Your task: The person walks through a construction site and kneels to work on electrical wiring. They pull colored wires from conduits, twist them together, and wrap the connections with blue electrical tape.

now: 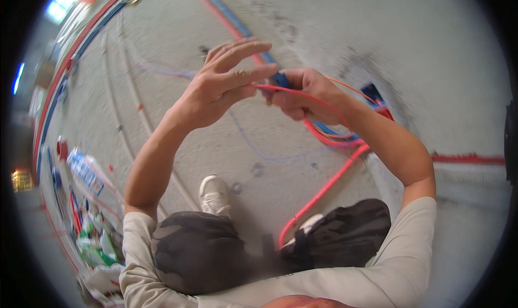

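Note:
My left hand (229, 76) is raised in front of me with its fingers stretched out and apart, the thumb next to a thin red wire (310, 96). Close beside it, the fingers of my right hand (310, 95) are closed around a small blue object (280, 80), whose kind is blurred. The red wire runs from between the hands across the right wrist. An orange wire (348, 85) shows behind my right forearm. Below the hands, a thin blue wire (253, 149) curves loosely over the floor.
Red conduit (324, 192) bends along the floor between my feet and a wall box (384, 113) at the right. Blue and red conduits (229, 16) lead away ahead. Pale pipes (132, 95) lie at left, near bags and litter (97, 243).

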Motion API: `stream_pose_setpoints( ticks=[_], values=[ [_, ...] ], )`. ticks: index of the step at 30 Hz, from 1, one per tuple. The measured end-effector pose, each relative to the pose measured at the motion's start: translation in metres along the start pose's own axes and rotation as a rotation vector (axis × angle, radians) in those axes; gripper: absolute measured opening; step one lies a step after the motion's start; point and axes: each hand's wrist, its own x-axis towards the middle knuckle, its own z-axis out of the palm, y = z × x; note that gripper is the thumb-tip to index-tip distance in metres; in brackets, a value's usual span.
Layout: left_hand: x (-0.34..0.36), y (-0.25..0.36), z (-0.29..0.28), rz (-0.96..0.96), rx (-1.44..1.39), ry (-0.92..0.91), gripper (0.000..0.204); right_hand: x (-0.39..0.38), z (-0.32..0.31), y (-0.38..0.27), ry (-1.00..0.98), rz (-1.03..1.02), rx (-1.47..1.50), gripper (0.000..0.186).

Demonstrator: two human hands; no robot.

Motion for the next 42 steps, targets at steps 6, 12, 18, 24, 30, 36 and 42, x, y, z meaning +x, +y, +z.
stream_pose_setpoints(
  ticks=[6, 12, 18, 24, 30, 36, 42],
  values=[
    [0.04, 0.081, 0.083, -0.389, -0.349, -0.501, 0.038, -0.184, -0.009, 0.028, 0.192, 0.003, 0.241, 0.026],
    [0.064, 0.112, 0.11, -0.277, -0.212, -0.496, 0.028, -0.251, -0.037, 0.075, 0.246, -0.22, 0.462, 0.037],
    [0.09, 0.136, 0.115, -0.363, -0.174, -0.682, 0.03, -0.251, -0.032, 0.086, 0.417, -0.161, -0.117, 0.029],
    [0.095, 0.153, 0.147, -0.333, -0.133, -0.76, 0.02, -0.246, -0.043, 0.086, 0.396, -0.217, -0.199, 0.022],
    [0.1, 0.162, 0.176, -0.326, -0.083, -0.716, 0.017, -0.264, -0.061, 0.096, 0.476, -0.071, -0.221, 0.019],
    [0.094, 0.17, 0.206, -0.291, -0.174, -0.607, 0.018, -0.276, -0.058, 0.095, 0.561, -0.184, -0.416, 0.018],
    [0.102, 0.17, 0.209, -0.466, -0.322, -0.694, 0.022, -0.307, -0.069, 0.104, 0.693, -0.203, -0.205, 0.013]
  ],
)
